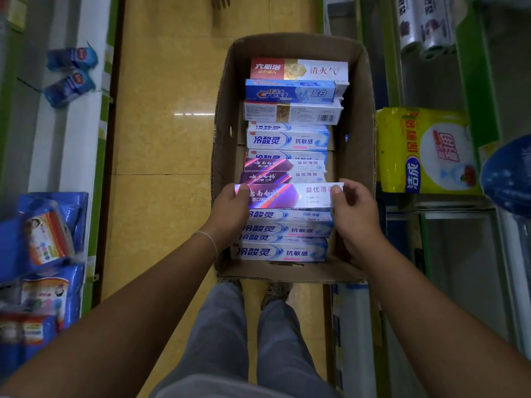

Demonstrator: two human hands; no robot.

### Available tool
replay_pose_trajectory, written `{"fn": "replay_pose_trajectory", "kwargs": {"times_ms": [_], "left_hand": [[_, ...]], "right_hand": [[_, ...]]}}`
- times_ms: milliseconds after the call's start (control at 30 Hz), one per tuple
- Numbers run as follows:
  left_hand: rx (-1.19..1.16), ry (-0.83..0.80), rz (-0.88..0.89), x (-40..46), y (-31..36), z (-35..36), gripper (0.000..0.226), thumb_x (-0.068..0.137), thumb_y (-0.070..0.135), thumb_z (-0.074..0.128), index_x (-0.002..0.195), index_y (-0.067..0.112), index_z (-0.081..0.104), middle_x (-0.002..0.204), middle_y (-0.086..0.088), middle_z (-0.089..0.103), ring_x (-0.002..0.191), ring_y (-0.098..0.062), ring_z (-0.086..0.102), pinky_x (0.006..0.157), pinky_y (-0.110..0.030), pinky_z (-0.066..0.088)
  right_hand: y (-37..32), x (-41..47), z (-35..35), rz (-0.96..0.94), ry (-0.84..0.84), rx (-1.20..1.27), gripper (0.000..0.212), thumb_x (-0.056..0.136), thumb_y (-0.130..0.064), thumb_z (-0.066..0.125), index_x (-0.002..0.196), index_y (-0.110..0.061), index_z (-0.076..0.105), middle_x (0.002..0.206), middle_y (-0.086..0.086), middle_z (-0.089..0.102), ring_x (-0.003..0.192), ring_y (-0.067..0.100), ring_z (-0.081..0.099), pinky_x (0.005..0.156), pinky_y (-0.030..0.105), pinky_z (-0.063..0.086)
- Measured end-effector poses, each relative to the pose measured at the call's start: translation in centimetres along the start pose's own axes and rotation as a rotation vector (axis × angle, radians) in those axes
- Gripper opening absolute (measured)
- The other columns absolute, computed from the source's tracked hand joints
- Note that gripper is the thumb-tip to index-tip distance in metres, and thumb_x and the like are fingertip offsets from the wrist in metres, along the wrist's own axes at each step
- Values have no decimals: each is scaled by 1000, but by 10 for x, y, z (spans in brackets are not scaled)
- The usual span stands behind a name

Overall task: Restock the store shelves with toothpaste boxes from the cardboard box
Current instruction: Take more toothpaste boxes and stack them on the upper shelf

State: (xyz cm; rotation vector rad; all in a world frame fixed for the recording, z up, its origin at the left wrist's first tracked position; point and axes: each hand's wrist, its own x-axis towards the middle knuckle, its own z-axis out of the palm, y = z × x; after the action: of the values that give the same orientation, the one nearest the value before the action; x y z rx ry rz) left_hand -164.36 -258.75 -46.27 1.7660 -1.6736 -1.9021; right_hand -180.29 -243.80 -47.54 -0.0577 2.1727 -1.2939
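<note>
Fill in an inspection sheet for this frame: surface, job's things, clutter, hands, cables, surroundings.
Surface: glossy yellow tiled aisle floor.
Job's things: open brown cardboard box holding rows of toothpaste boxes; purple-and-white toothpaste box held above them; blue Crest box and red-and-white box near the far end.
Clutter: nothing seen.
Hands: left hand and right hand each grip one end of the purple-and-white box.
Cables: nothing seen.
Surroundings: blue packets on left shelving; yellow-green bag and clear film rolls on right shelving.

Toothpaste boxes point(287, 140) fill the cardboard box point(356, 110); narrow gaps run along both side walls.
</note>
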Motion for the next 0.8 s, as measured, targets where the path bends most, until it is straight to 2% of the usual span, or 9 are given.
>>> {"fn": "replay_pose_trajectory", "kwargs": {"times_ms": [100,200,267,333,433,533,700,800], "left_hand": [[-78,-8,0,-1,6,1,25,104,42,37,109,21,49,106,-4,63,94,-19,65,67,-29,56],[-57,14,22,0,10,0,27,103,45,35,112,22,46,107,-7,62,93,-21,65,61,-27,52],[-74,42,44,3,17,-2,25,104,42,35,110,20,47,105,-9,63,88,-22,64,62,-29,52],[-109,74,76,5,30,-3,22,105,36,35,110,18,47,99,-8,61,81,-20,61,61,-28,50],[-173,114,115,10,52,-6,17,105,31,37,110,19,48,93,-4,60,76,-17,61,57,-26,52],[-228,144,135,14,68,-10,21,105,32,38,115,17,49,90,-3,60,66,-9,61,46,-19,49],[-206,240,173,24,75,-17,33,105,34,36,124,9,48,87,1,59,63,-2,58,46,-13,45],[-193,249,167,28,76,-20,36,105,36,35,127,10,46,86,4,58,66,-3,59,48,-13,45]], "right_hand": [[-3,-2,-1,3,-34,56,30,99,-26,59,128,-20,59,109,-6,64,98,5,63,73,21,54],[-5,1,-3,-15,-55,92,29,95,-31,63,124,-25,63,110,-8,67,105,12,65,86,37,58],[-12,5,-4,-44,-62,100,26,94,-31,66,119,-29,64,107,-10,68,104,11,64,92,39,56],[-23,12,-4,-63,-66,152,22,95,-29,65,117,-29,65,105,-12,70,100,8,66,88,33,56],[-41,22,-6,-55,-58,234,14,101,-24,54,109,-28,65,99,-12,71,91,5,67,73,22,53],[-42,32,-8,-27,-34,222,23,104,-25,47,121,-21,61,100,-4,70,85,11,64,68,22,50],[-21,37,-4,28,-6,150,17,103,-20,48,114,-22,61,97,1,68,89,14,64,71,25,51],[-9,41,5,29,-4,64,18,101,-21,53,115,-20,63,101,1,69,95,15,64,87,34,56]]}}
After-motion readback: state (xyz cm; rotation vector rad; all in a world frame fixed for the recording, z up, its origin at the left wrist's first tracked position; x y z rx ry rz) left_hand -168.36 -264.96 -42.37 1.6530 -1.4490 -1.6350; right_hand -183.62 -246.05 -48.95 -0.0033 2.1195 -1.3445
